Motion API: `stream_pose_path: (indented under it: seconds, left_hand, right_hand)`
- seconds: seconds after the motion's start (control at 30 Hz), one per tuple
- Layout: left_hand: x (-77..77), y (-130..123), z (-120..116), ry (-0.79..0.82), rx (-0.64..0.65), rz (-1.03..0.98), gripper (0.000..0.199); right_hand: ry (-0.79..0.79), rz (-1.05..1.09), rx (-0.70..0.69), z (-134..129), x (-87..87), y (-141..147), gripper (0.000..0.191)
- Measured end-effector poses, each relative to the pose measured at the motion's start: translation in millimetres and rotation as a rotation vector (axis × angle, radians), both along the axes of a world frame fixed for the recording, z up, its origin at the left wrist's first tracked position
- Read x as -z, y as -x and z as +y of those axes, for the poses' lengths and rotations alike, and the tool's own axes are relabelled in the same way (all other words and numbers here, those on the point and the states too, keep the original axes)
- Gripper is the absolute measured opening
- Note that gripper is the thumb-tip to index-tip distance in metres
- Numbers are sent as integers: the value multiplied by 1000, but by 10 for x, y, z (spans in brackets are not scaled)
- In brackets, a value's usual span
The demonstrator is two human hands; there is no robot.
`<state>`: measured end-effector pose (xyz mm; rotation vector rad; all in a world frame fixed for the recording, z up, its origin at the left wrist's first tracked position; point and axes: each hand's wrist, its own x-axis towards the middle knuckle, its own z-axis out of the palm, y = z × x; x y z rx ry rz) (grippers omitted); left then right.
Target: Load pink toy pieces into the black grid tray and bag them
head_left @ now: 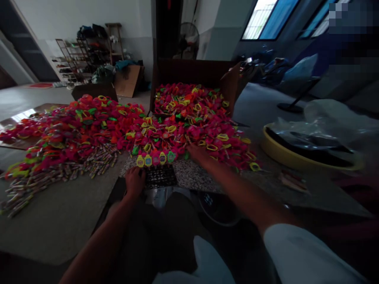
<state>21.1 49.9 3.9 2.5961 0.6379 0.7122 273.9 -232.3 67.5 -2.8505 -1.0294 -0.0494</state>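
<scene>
My left hand (135, 180) rests at the left edge of a black slotted tray (160, 176), its fingers curled over the rim. Just beyond the tray's far edge, several toy watches (156, 158) stand side by side in a row, yellow, pink and green with square faces. My right hand (194, 152) reaches into the near side of a big heap of pink, yellow, orange and green toy watches (204, 134). It is smeared by motion and its fingertips are lost among the watches, so whether it holds one does not show.
Behind the heap, a cardboard box (233, 88) lies open with more watches spilling out. Many thin printed sticks (59, 173) lie at the left. At the right stands a yellow basin (275, 148) with clear plastic bags (310, 130). The speckled tabletop (195, 177) ends near my lap.
</scene>
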Motion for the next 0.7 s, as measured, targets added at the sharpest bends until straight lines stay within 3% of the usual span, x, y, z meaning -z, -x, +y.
stream_pose_path:
  seconds: [0.13,0.27,0.37,0.5,0.57,0.7]
  left_hand:
    - [-17,-12,-57,24,-8,6,25]
    - [-16,0,-50,49,36,35,25]
    - [-13,26,-12,59,103,59,25]
    - [-20,60,36,53,146,75,25]
    - [-26,70,48,49,160,77,25]
    - [-38,79,61,47,184,77,25]
  right_hand:
    - [-166,-35,49,-320,115,145,42]
    - [-549,51,256,-286,186,536,33]
    - [-775,276,295,-59,189,997,40]
    - [-953,643,73,365,132,1555,37]
    - [-976,725,0,581,108,1712,32]
    - [-935,796,1,937,120,1795,28]
